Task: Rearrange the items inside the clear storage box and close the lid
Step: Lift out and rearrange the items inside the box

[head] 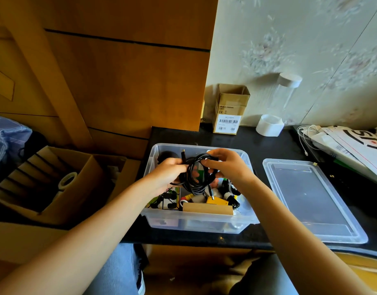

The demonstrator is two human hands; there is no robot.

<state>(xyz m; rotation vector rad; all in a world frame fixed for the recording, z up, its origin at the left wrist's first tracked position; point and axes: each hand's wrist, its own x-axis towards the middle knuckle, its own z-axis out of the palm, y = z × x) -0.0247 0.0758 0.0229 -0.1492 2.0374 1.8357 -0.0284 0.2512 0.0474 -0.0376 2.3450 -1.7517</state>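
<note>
The clear storage box (199, 223) stands open on the black table, filled with several small items: a flat cardboard piece (207, 208), a yellow part (218, 201) and black-and-white bits. Above the box, both hands hold a coiled black cable (197, 182). My left hand (166, 174) grips the coil's left side. My right hand (227, 167) pinches its upper right side. One cable plug hangs down toward the yellow part. The clear lid (311, 201) lies flat on the table to the right of the box.
A small cardboard carton (230, 109) and a clear cylinder with white caps (278, 105) stand at the back by the wall. Papers and white cords (345, 147) lie at the far right. An open cardboard box with a tape roll (67, 179) sits left of the table.
</note>
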